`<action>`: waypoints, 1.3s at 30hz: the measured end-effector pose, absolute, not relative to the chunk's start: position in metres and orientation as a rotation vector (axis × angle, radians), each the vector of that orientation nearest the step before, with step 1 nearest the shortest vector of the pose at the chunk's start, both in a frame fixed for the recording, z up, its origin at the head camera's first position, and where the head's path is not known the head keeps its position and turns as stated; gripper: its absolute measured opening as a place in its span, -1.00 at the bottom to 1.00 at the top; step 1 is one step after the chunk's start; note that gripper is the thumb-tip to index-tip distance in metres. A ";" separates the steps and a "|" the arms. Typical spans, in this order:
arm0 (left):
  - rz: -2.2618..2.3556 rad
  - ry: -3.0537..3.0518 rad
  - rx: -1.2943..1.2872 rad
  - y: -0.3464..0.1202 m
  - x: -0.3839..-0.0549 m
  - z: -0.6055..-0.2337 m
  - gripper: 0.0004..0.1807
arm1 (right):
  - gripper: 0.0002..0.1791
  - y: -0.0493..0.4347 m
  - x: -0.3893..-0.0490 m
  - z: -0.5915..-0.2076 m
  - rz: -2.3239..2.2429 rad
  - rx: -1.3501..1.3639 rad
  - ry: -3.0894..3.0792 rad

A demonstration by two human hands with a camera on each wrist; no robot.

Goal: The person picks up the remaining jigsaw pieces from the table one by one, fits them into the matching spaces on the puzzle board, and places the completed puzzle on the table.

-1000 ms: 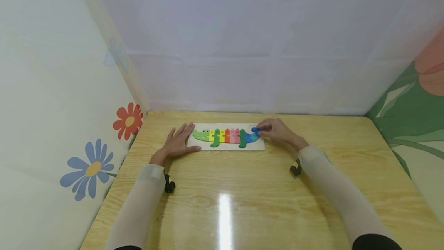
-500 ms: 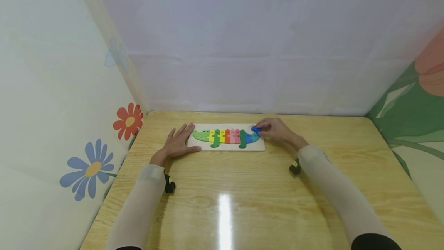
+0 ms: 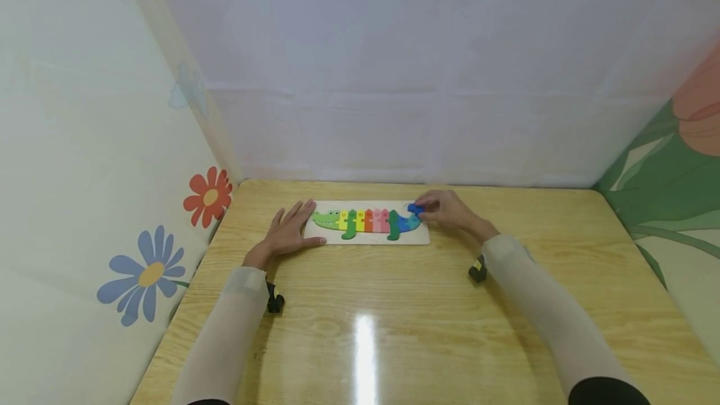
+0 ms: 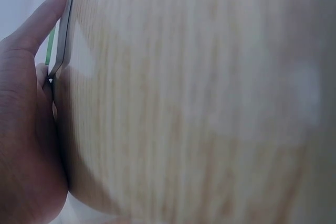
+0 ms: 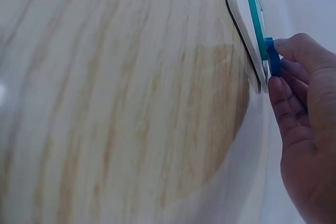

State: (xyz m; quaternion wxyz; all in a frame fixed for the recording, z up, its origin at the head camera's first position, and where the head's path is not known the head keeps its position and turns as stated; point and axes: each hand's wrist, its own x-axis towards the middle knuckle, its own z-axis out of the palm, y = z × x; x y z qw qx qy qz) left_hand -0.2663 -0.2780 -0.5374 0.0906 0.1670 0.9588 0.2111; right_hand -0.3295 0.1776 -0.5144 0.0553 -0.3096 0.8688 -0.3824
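Observation:
A crocodile puzzle on a white board (image 3: 371,239) lies near the far side of the table, its green head (image 3: 325,219) at left and colored segments running to a blue tail at right. My left hand (image 3: 288,231) is spread at the board's left end, with the thumb along its near edge. At the right end, my right hand (image 3: 450,211) pinches a dark blue puzzle piece (image 3: 415,209) between thumb and fingers. In the right wrist view this blue piece (image 5: 272,56) stands tilted against the end of the teal piece (image 5: 255,22), partly raised off the board.
The wooden table (image 3: 315,317) reaches back to a pale cloth wall (image 3: 394,80). Flower-printed panels flank it, with a red flower (image 3: 210,196) at left. A dark strap end hangs at each wrist.
The right hand has shifted very slightly, the blue piece still pinched at the tail end. The left hand and the board stay in place.

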 end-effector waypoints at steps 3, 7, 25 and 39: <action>0.631 2.851 0.499 -0.278 -0.266 -0.537 0.25 | -0.67 0.177 -0.330 -0.515 -1.181 -0.955 2.639; 0.634 2.857 0.504 -0.278 -0.266 -0.537 0.27 | -0.66 0.177 -0.330 -0.516 -1.217 -0.959 2.638; 0.686 2.874 0.542 -0.276 -0.261 -0.532 0.31 | -0.63 0.172 -0.330 -0.516 -1.252 -0.933 2.609; 0.620 2.858 0.503 -0.276 -0.262 -0.531 0.28 | -0.63 0.171 -0.330 -0.517 -1.196 -0.912 2.634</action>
